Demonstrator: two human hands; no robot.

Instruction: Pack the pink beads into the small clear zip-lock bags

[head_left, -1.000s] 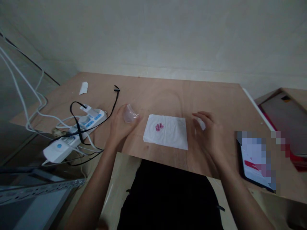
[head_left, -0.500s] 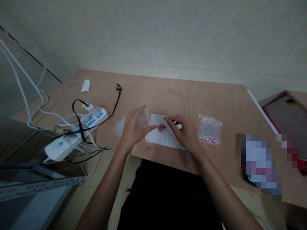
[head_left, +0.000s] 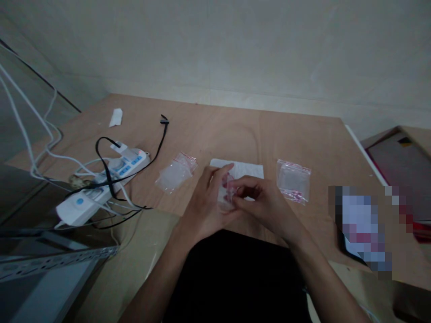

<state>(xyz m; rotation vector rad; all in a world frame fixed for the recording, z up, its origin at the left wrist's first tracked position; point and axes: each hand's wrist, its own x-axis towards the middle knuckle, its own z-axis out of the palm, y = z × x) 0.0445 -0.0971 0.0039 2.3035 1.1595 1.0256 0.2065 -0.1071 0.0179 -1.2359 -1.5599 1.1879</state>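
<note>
My left hand (head_left: 210, 204) curls around a small clear zip bag (head_left: 229, 190), thumb below and fingers above. The fingers of my right hand (head_left: 264, 197) are pinched together at the bag's right side; its fingertips are partly hidden there. Pinkish-red colour shows at the bag between the hands, but I cannot tell whether it is the seal or small pieces. Beneath the hands lies a white sheet of paper (head_left: 249, 169), its front part covered. To the right, another clear zip bag (head_left: 292, 179) lies flat with small pink pieces near its lower edge.
Clear zip bags (head_left: 177, 172) lie left of my hands. Further left a white power strip (head_left: 101, 193) carries plugs and tangled cables, with a black cable (head_left: 164, 134) reaching inward. A white scrap (head_left: 116, 117) lies at the back left. A blurred-out phone-like object (head_left: 360, 233) is at the right.
My left hand has left the bags on the left and come right, over the paper, with a small bag. My right hand has lowered slightly to meet it. The pink pile is now covered.
</note>
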